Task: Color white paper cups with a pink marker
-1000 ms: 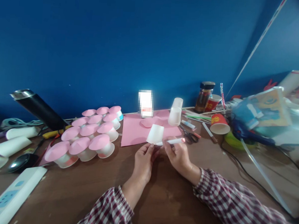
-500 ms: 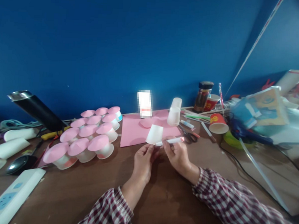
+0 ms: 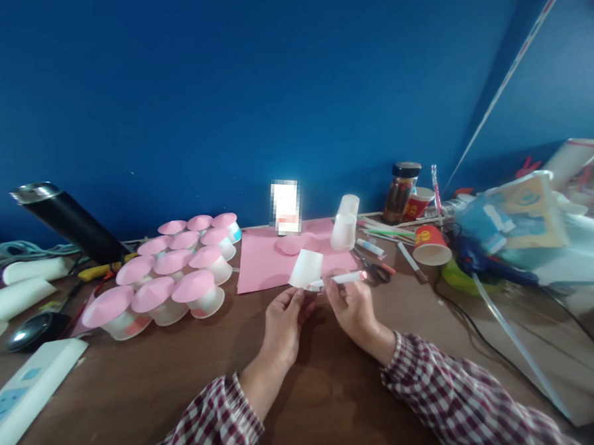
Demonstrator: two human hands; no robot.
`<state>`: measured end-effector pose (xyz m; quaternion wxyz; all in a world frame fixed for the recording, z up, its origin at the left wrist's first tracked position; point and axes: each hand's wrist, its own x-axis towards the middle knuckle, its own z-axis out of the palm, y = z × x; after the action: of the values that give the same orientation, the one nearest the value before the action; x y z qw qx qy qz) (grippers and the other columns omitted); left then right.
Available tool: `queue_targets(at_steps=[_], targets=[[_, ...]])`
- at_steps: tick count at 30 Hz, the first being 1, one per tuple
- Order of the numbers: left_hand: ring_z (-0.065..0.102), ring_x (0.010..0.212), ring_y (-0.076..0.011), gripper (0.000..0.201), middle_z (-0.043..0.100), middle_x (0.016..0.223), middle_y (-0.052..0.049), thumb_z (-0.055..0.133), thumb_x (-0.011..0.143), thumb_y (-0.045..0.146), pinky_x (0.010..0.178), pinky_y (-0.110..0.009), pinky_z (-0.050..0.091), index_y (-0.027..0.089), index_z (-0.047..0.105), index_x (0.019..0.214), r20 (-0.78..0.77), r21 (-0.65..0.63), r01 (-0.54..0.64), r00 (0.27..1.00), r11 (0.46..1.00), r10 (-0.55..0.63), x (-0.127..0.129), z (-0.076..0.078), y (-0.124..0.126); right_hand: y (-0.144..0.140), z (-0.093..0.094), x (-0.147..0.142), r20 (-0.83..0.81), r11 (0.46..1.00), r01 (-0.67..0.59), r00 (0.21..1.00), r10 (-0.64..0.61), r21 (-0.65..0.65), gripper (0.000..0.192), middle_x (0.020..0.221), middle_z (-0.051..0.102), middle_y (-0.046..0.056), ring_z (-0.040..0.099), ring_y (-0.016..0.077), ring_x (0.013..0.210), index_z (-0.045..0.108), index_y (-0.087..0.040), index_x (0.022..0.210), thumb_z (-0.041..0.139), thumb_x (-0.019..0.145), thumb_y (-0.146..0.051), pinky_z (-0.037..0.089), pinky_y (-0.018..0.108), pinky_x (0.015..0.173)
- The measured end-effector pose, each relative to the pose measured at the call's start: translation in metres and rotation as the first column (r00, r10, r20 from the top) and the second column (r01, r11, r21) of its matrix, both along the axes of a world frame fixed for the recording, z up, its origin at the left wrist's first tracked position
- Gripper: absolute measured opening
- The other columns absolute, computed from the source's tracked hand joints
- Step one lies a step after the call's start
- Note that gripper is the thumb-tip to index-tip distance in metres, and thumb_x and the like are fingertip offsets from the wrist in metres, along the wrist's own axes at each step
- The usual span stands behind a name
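Note:
My left hand (image 3: 285,318) pinches the lower edge of a small white piece of paper (image 3: 306,268). Closed around a white marker (image 3: 342,279) with a reddish end, my right hand (image 3: 355,312) is just right of the paper. The marker's tip reaches the paper's lower right corner; I cannot tell whether it touches. Behind both lies a pink sheet (image 3: 259,264) with a pink paper shape on it. Translucent white cups (image 3: 343,231) stand at that sheet's right side. Several paper cups with pink cone tops (image 3: 194,287) stand in rows to the left.
Black-handled scissors (image 3: 378,270), loose markers (image 3: 412,260) and a red paper cup (image 3: 431,245) lie to the right. Farther right are a blue glue gun (image 3: 494,266) and a cable. A power strip (image 3: 27,387) and a black flask (image 3: 73,221) are at the left.
The view has shifted slightly. Both hands keep their hold on the paper and marker, with hardly any visible movement.

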<state>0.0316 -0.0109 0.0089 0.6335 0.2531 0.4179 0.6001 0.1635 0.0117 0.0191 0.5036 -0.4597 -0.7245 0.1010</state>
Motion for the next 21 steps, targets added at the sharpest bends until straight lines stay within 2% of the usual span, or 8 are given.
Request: queue_targets(at_steps=[9, 14, 21], targets=[[0.065, 0.085, -0.0158, 0.024, 0.07, 0.087, -0.007, 0.072, 0.068, 0.032, 0.072, -0.024, 0.049, 0.013, 0.065, 0.081, -0.006, -0.017, -0.018, 1.0, 1.0, 0.018, 0.0009, 0.0013, 0.0001, 0.0008, -0.0017, 0.0006, -0.002, 1.0, -0.012, 1.0, 0.012, -0.024, 0.018, 0.071, 0.067, 0.004, 0.063, 0.0157, 0.063, 0.06, -0.018, 0.087, 0.045, 0.091, -0.027, 0.047, 0.024, 0.06], [0.065, 0.083, -0.0148, 0.022, 0.071, 0.085, -0.006, 0.072, 0.068, 0.031, 0.071, -0.023, 0.049, 0.014, 0.065, 0.081, 0.016, -0.023, -0.025, 1.0, 0.999, 0.026, 0.0004, 0.0002, 0.0001, 0.001, -0.0008, 0.0002, 0.013, 1.0, -0.022, 1.0, 0.022, -0.01, 0.018, 0.071, 0.066, 0.004, 0.061, 0.0149, 0.063, 0.06, -0.017, 0.083, 0.046, 0.091, -0.025, 0.046, 0.024, 0.062], [0.065, 0.081, -0.0144, 0.023, 0.071, 0.086, -0.006, 0.072, 0.067, 0.031, 0.073, -0.024, 0.05, 0.014, 0.066, 0.081, 0.005, -0.023, -0.037, 0.999, 0.999, 0.037, 0.0001, -0.0003, 0.0007, 0.0018, -0.0016, -0.0018, -0.006, 1.0, -0.028, 1.0, 0.028, -0.011, 0.018, 0.066, 0.062, 0.002, 0.056, 0.0129, 0.057, 0.058, -0.017, 0.077, 0.047, 0.09, -0.024, 0.044, 0.022, 0.057]])
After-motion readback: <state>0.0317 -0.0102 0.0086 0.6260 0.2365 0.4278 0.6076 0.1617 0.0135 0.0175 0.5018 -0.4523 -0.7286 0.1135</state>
